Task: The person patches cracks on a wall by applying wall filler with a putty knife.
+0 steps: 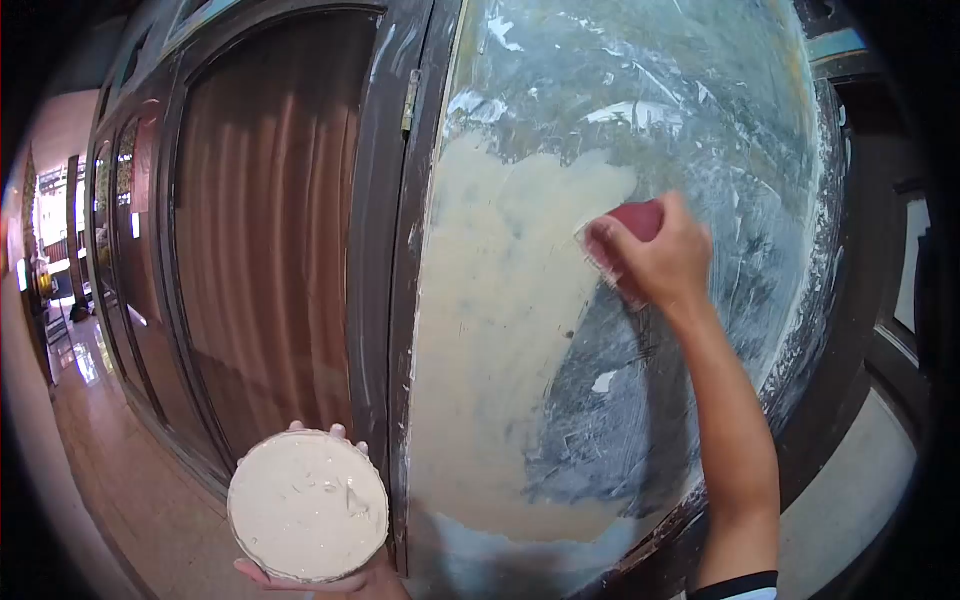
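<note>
My left hand (376,584) holds a round tub (231,515) from below, its fingertips curled up around the far rim. Cream putty (305,500) fills the tub to the brim, with a small ridge and dents on its surface. A dark red putty spreader (641,218) is pinched in my right hand (675,255), its putty-smeared edge against the wall panel (735,240). Left of that hand, a broad coat of cream putty covers the panel's blue-grey, scuffed surface. Bare blue-grey patches show above, below and right of the spreader.
On the left stands a dark wooden door frame (370,240) with a hinge (410,100) and glass backed by a brown curtain (270,220). A shiny tiled floor (110,430) runs toward a bright opening. Dark woodwork (870,250) borders the panel's right side.
</note>
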`<state>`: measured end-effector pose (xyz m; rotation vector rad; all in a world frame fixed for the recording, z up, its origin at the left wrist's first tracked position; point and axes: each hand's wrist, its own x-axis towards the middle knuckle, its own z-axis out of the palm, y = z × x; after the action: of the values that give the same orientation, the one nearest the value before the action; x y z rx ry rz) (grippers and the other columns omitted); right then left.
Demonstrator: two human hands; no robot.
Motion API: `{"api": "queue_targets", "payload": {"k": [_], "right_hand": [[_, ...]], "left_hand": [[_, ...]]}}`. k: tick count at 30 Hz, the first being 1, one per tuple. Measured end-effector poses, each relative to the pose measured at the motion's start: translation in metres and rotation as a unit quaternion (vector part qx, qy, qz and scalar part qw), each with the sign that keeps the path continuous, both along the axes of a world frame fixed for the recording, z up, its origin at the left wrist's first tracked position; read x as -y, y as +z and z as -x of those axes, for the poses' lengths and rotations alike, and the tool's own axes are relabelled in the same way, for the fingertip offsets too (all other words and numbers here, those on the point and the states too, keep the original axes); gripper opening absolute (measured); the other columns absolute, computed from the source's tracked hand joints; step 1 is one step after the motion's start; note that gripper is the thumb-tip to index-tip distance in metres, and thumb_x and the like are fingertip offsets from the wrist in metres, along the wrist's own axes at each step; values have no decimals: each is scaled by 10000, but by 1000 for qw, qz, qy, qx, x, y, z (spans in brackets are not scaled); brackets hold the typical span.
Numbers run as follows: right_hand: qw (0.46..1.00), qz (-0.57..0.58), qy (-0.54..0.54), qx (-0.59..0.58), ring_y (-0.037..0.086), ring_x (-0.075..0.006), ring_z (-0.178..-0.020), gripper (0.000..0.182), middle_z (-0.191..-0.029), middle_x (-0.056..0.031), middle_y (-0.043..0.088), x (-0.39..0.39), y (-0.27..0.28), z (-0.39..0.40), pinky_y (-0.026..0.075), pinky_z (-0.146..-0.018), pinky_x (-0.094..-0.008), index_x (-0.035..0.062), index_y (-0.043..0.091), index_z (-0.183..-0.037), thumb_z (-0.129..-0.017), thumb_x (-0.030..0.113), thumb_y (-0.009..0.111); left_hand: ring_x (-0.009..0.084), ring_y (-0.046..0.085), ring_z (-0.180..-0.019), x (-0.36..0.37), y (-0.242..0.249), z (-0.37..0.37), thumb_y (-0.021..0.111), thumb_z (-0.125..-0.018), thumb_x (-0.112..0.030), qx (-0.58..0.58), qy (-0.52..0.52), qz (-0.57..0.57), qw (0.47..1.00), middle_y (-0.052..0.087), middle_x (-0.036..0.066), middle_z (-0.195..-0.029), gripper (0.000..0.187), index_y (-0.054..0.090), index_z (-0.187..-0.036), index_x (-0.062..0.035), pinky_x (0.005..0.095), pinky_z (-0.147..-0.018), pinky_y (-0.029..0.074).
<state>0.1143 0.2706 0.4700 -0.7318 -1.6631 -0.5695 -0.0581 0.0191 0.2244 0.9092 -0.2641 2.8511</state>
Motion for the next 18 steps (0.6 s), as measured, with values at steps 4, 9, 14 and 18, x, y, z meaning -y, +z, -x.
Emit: {"api": "queue_targets", "payload": {"k": [4,9,14,18], "right_hand": [[990,39,22,-137,712,-404,-880,651,-958,-214,733,-12,28,-21,520,-843,-493,36,629,-992,-748,609,822],[997,19,16,77,678,-362,-838,662,-896,-167,722,-1,-34,-10,466,-864,-472,50,614,-995,-733,616,834],[996,43,12,-76,685,-384,-854,631,-899,-185,721,-3,3,-24,475,-873,-484,31,606,-1003,-771,574,829],[982,90,80,-148,682,-399,-902,628,-925,-200,719,-7,7,-35,508,-875,-506,12,598,-1012,-783,547,836]], "left_hand": [[582,436,-1333,-1,-3,7,401,-851,-860,-33,-1,15,999,359,314,-1528,1059,371,-1552,-67,675,-1101,420],[578,437,-1333,4,12,11,386,-855,-864,-37,-1,5,999,341,323,-1537,1081,353,-1554,-41,661,-1102,432],[586,366,-1387,11,17,14,436,-849,-849,-41,1,-4,999,284,332,-1572,1106,312,-1568,-18,674,-1139,376],[597,281,-1432,22,14,17,495,-843,-821,-67,-18,-18,997,205,332,-1611,1100,274,-1594,-48,673,-1205,258]]}}
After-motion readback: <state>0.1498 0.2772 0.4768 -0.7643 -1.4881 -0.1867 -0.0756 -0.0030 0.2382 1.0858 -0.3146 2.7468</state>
